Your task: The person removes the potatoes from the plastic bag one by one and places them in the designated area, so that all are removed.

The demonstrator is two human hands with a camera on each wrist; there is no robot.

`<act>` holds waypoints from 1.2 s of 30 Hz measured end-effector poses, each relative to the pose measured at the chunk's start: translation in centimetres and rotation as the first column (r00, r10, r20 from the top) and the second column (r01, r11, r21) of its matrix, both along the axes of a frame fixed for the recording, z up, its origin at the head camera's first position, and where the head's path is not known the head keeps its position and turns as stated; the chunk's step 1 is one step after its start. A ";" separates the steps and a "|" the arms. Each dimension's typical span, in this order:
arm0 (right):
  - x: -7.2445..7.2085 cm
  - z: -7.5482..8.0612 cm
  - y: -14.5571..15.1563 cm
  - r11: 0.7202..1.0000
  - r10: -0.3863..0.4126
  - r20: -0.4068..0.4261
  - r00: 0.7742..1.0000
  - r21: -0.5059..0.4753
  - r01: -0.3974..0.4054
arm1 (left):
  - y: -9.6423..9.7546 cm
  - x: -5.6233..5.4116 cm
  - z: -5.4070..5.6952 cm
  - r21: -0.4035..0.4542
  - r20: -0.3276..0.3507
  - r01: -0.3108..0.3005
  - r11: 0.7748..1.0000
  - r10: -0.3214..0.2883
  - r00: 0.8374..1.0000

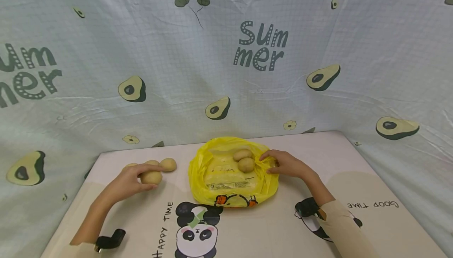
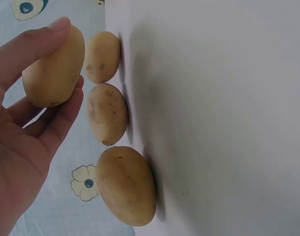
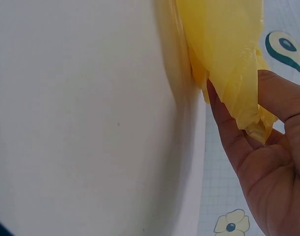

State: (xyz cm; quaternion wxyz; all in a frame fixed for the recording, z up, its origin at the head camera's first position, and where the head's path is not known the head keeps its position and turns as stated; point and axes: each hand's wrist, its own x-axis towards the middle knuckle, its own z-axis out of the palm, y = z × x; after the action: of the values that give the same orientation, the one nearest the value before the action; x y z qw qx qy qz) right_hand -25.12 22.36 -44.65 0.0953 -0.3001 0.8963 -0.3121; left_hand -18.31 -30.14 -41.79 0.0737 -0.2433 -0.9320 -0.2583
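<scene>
My left hand (image 1: 128,183) grips a potato (image 2: 56,69) between thumb and fingers, at the left of the table. Three more potatoes lie in a row beside it, the nearest a large potato (image 2: 126,186) in the left wrist view. In the middle of the table a yellow plastic bag (image 1: 198,171) lies with its mouth spread wide. Two potatoes rest inside, an upper potato (image 1: 242,154) and a lower potato (image 1: 246,165), toward the bag's right side. My right hand (image 1: 288,164) pinches the bag's right edge; folds of yellow plastic pass between thumb and fingers in the right wrist view.
The table (image 1: 276,226) has a pale cover printed with pandas and lettering. Behind it hangs a light curtain (image 1: 177,73) with avocado prints, close to the table's back edge. Each wrist wears a black camera mount, such as the left mount (image 1: 110,240).
</scene>
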 end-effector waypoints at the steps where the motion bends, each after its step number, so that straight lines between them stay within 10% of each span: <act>1: 0.0 0.0 0.0 1.000 0.001 -0.001 1.000 -0.001 -0.001 | -0.1 -0.1 0.0 -0.002 -0.002 0.003 1.000 -0.003 1.000; 36: 0.1 0.0 -0.1 1.000 -0.006 -0.005 1.000 0.001 0.006 | -1.4 -1.1 0.6 -0.111 0.118 0.027 0.993 -0.014 0.993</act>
State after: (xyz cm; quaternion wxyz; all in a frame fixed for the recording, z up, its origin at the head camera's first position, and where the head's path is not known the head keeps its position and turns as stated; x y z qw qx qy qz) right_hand -25.01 22.22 -44.63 0.0924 -0.2984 0.8975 -0.3114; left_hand -19.39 -31.50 -41.17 0.0024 -0.2411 -0.9452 -0.2202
